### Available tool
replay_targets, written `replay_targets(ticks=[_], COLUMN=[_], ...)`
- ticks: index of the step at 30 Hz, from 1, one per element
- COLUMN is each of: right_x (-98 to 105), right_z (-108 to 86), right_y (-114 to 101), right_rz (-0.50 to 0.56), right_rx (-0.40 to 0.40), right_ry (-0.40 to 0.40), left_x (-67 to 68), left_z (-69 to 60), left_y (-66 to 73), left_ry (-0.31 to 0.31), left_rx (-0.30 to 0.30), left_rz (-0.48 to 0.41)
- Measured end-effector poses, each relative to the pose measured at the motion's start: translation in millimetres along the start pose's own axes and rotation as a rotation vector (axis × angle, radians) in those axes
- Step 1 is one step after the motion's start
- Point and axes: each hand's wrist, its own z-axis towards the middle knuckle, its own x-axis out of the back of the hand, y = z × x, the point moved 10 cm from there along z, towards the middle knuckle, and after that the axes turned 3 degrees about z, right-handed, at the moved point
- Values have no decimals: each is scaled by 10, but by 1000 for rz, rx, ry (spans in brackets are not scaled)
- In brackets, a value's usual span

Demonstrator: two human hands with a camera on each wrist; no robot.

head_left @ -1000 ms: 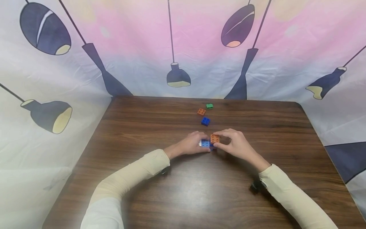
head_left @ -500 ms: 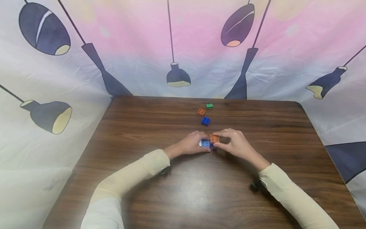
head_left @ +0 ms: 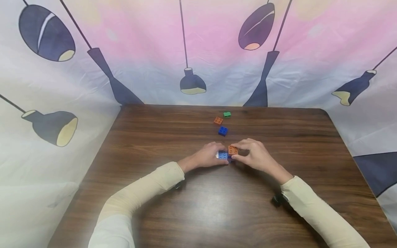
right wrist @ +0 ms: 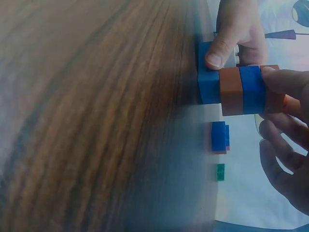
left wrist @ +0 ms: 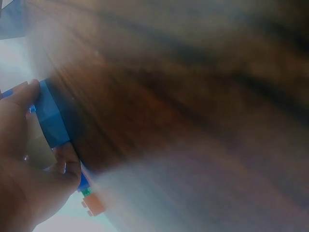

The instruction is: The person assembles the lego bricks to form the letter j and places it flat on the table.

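Head view shows the left hand (head_left: 207, 155) gripping the light-blue brick (head_left: 222, 156), the right hand (head_left: 256, 157) pinching the orange brick (head_left: 233, 150) topping the stack (right wrist: 252, 91) just right, nearer than the loose blue brick (head_left: 223, 131), seemingly mid-stacking, next calling for an even press.

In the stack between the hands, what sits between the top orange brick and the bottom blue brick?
A darker blue brick and, below it, another orange brick; the right wrist view shows both.
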Motion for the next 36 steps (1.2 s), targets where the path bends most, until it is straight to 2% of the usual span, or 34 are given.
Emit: replay_targets(ticks=[6, 14, 24, 30, 36], right_x=[-13, 0, -29, 27, 154], right_z=[11, -11, -38, -61, -53], right_y=[-13, 45, 106, 102, 127], right_rz=[-44, 46, 78, 106, 124], right_rx=[9, -45, -90, -76, -69], right_ry=[-10, 5, 2, -4, 43], left_x=[-13, 8, 35, 35, 38], left_z=[-5, 7, -14, -14, -24], left_y=[-6, 26, 47, 48, 56], left_ry=[-3, 11, 10, 12, 16], left_rx=[5, -19, -22, -17, -18], left_rz=[-2, 13, 9, 4, 6])
